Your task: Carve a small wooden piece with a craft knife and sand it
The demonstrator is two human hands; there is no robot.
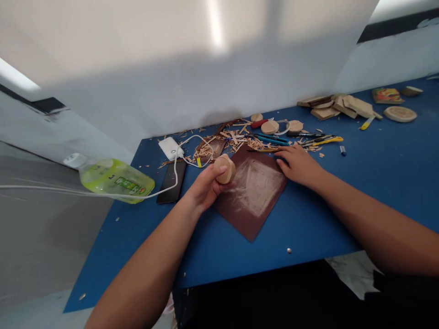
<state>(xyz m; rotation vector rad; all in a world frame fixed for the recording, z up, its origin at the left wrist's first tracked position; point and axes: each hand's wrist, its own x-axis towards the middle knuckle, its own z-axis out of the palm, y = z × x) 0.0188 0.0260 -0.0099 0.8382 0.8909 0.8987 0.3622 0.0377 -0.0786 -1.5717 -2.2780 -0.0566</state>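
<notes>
My left hand [209, 185] grips a small round wooden piece [225, 169] between thumb and fingers, above the left edge of a brown sandpaper sheet [254, 187]. Pale dust covers the middle of the sheet. At the sheet's upper right corner lies my right hand [297, 163], its fingertips at the end of a thin yellowish tool [265, 150] with a dark tip. Whether those fingers pinch the tool is hard to make out. Wood shavings [236, 138] are scattered just behind the sheet.
A green-labelled bottle [115, 178], a black phone [171, 183] and a white power bank [168, 148] with a cable are at the left. Behind are round wood discs [270, 127] and a red-handled knife [259, 123]. Wooden blocks [356, 106] and a yellow cutter [367, 123] lie at the right.
</notes>
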